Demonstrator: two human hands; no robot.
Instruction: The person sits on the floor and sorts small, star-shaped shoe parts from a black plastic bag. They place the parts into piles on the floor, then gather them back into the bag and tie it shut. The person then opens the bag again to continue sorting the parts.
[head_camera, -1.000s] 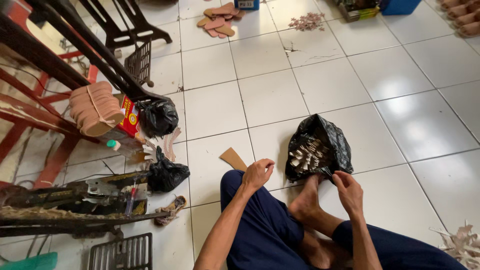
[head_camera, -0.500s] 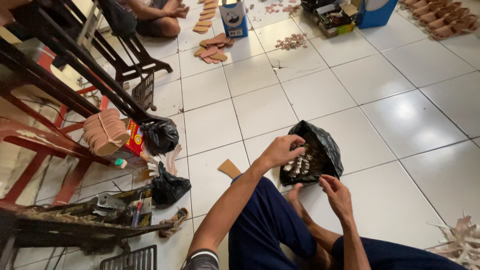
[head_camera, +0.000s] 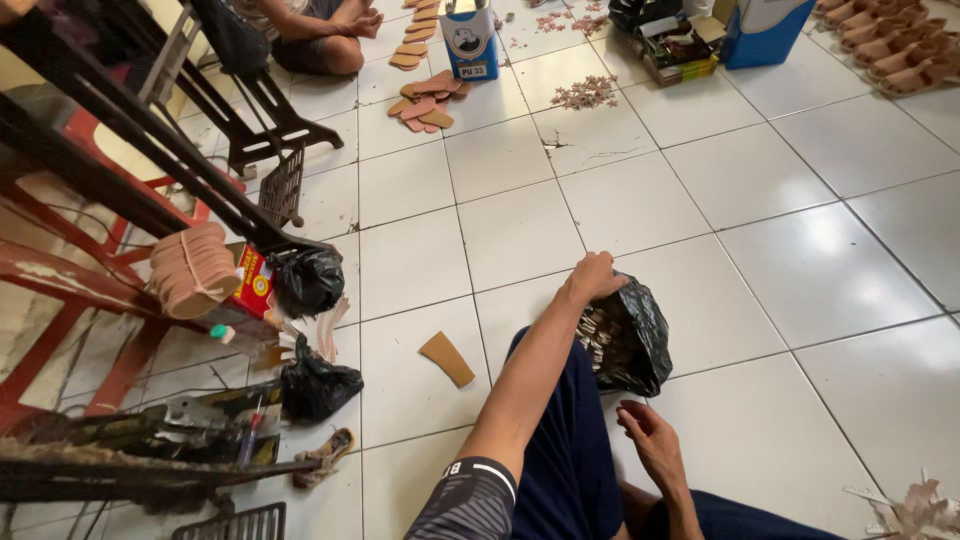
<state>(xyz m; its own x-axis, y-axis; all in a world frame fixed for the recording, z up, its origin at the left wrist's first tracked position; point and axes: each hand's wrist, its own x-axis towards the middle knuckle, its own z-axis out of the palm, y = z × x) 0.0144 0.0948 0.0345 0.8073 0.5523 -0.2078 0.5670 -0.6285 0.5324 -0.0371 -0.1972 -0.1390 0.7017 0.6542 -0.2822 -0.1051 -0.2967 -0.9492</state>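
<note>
I sit on a white tiled floor with my legs in dark blue trousers. My left hand (head_camera: 594, 277) reaches forward and grips the top edge of an open black plastic bag (head_camera: 640, 335) full of small metal pieces. My right hand (head_camera: 652, 443) rests lower, near my knee, with fingers loosely apart and nothing in it. A tan leather cut-out (head_camera: 447, 358) lies on the tile left of my leg.
Two knotted black bags (head_camera: 307, 280) (head_camera: 316, 385) and a bundle of tan sole pieces (head_camera: 190, 268) sit by red and black table legs (head_camera: 120, 130) at left. Another person (head_camera: 310, 30) sits at the back beside a can (head_camera: 470, 38), leather scraps (head_camera: 420, 105) and boxes (head_camera: 680, 45).
My left hand has moved from near my knee forward onto the black bag's top edge. The camera has tilted up, showing more of the far floor.
</note>
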